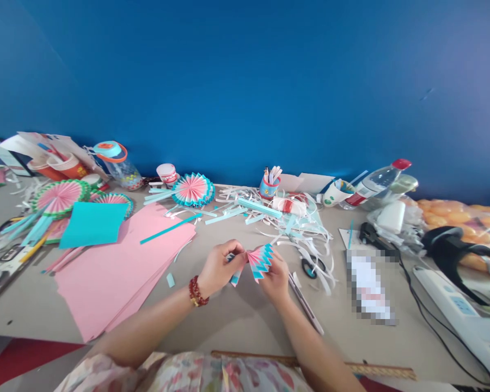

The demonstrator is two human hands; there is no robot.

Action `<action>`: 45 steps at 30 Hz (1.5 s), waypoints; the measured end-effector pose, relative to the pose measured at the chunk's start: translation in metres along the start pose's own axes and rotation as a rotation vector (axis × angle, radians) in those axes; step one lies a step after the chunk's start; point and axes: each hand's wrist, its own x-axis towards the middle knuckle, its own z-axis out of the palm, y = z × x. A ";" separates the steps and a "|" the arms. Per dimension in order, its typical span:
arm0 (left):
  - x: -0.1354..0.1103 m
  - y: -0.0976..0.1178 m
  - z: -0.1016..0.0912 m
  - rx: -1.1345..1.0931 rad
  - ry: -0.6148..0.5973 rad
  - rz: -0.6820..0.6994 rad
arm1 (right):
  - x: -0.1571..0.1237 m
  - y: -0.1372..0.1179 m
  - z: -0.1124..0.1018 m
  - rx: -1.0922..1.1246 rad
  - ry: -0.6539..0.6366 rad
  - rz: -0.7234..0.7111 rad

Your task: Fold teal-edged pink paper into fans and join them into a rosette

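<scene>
Pleated paper fan in pink, white and turquoise (261, 262) sits between your hands, above the table's near half, about midway between its side edges. Your left hand (224, 268) pinches it with thumb and forefinger together; your right hand (276, 276) has its fingers clamped on the pleats. Beneath lies a matte grey-beige table (224, 335), its back edge against a plain deep-blue wall (245, 92). Large pink paper sheets (118, 272) spread toward the near left corner, partly under a turquoise paper square (93, 224). Curly white paper strips (322, 256) litter the back. Near the right edge lies a long white power strip (459, 305).
</scene>
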 end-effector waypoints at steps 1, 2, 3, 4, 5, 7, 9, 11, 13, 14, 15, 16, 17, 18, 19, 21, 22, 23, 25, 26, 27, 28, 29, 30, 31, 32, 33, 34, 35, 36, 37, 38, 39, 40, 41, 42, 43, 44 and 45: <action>0.000 0.001 0.000 -0.004 0.003 0.002 | 0.001 0.000 -0.001 -0.007 -0.013 -0.013; 0.000 0.002 -0.001 -0.007 0.006 0.006 | 0.001 -0.001 -0.001 -0.016 -0.027 -0.023; 0.000 0.003 -0.001 -0.006 0.007 0.011 | 0.001 -0.001 -0.002 -0.026 -0.038 -0.035; -0.001 0.004 -0.001 -0.002 0.008 0.018 | 0.002 -0.002 -0.003 -0.036 -0.047 -0.049; -0.001 0.004 -0.001 0.002 0.010 0.026 | 0.002 -0.002 -0.003 -0.048 -0.054 -0.068; -0.001 0.005 -0.001 0.005 0.022 0.040 | 0.002 -0.002 -0.005 -0.072 -0.069 -0.115; -0.001 0.005 -0.001 -0.004 0.040 0.046 | 0.003 -0.003 -0.008 -0.103 -0.098 -0.166; -0.002 0.003 0.000 -0.020 0.051 0.038 | 0.003 -0.004 -0.011 -0.165 -0.143 -0.219; -0.002 0.002 0.000 -0.044 0.052 0.019 | 0.004 -0.005 -0.013 -0.250 -0.181 -0.267; -0.002 0.002 0.000 -0.059 0.053 0.009 | 0.005 -0.005 -0.014 -0.291 -0.194 -0.288; -0.002 0.002 0.000 -0.074 0.056 0.001 | 0.005 -0.005 -0.014 -0.323 -0.200 -0.305; -0.002 0.003 0.000 -0.087 0.061 -0.004 | 0.005 -0.006 -0.014 -0.348 -0.204 -0.321; -0.002 0.003 0.000 -0.097 0.065 -0.008 | 0.005 -0.006 -0.014 -0.364 -0.209 -0.338; -0.002 0.003 0.000 -0.101 0.071 -0.010 | 0.005 -0.006 -0.014 -0.375 -0.217 -0.351; -0.003 0.004 0.000 -0.099 0.075 -0.011 | 0.005 -0.007 -0.014 -0.386 -0.225 -0.359; -0.003 0.004 0.000 -0.091 0.080 -0.013 | 0.004 -0.009 -0.014 -0.429 -0.236 -0.372; -0.003 0.004 0.000 -0.088 0.081 -0.015 | 0.004 -0.011 -0.015 -0.462 -0.239 -0.383; -0.003 0.004 0.000 -0.091 0.080 -0.021 | 0.004 -0.013 -0.015 -0.502 -0.243 -0.398; -0.003 0.003 0.001 -0.115 0.077 -0.037 | 0.002 -0.017 -0.016 -0.592 -0.262 -0.428; -0.003 0.002 0.001 -0.131 0.075 -0.047 | 0.002 -0.019 -0.016 -0.637 -0.279 -0.437; -0.003 0.001 0.002 -0.149 0.071 -0.057 | 0.001 -0.021 -0.017 -0.680 -0.299 -0.441; -0.003 -0.001 0.002 -0.168 0.066 -0.066 | 0.000 -0.023 -0.017 -0.718 -0.319 -0.440; -0.002 -0.002 0.003 -0.190 0.058 -0.074 | -0.001 -0.024 -0.016 -0.746 -0.335 -0.439; -0.002 -0.003 0.003 -0.216 0.048 -0.082 | -0.002 -0.026 -0.017 -0.761 -0.349 -0.437; -0.001 -0.003 0.003 -0.243 0.035 -0.090 | -0.002 -0.027 -0.017 -0.758 -0.358 -0.432; -0.001 -0.003 0.002 -0.264 0.024 -0.094 | -0.002 -0.028 -0.018 -0.736 -0.363 -0.423; -0.001 -0.002 0.001 -0.270 0.015 -0.089 | -0.001 -0.029 -0.020 -0.693 -0.366 -0.411; -0.001 -0.001 0.000 -0.252 0.011 -0.069 | 0.001 -0.031 -0.022 -0.630 -0.366 -0.393; -0.002 0.001 -0.002 -0.208 0.013 -0.033 | 0.003 -0.033 -0.025 -0.550 -0.362 -0.365; -0.003 0.004 -0.004 -0.142 0.017 0.022 | 0.006 -0.035 -0.028 -0.454 -0.355 -0.327; -0.004 0.007 -0.005 -0.064 0.020 0.093 | 0.008 -0.038 -0.031 -0.353 -0.346 -0.277; -0.005 0.010 -0.007 0.013 0.019 0.171 | 0.011 -0.041 -0.034 -0.254 -0.336 -0.218; -0.007 0.013 -0.009 0.077 0.015 0.246 | 0.014 -0.044 -0.036 -0.162 -0.323 -0.156; -0.008 0.015 -0.010 0.126 0.007 0.314 | 0.016 -0.047 -0.037 -0.081 -0.306 -0.096; -0.010 0.017 -0.011 0.159 0.000 0.375 | 0.017 -0.050 -0.037 -0.008 -0.285 -0.044; -0.011 0.018 -0.011 0.181 -0.003 0.431 | 0.018 -0.053 -0.037 0.055 -0.265 0.000; -0.013 0.020 -0.012 0.196 -0.002 0.486 | 0.018 -0.056 -0.036 0.111 -0.246 0.036; -0.014 0.021 -0.012 0.211 0.000 0.542 | 0.018 -0.059 -0.035 0.159 -0.232 0.063; -0.015 0.023 -0.013 0.226 0.004 0.601 | 0.018 -0.062 -0.034 0.196 -0.228 0.085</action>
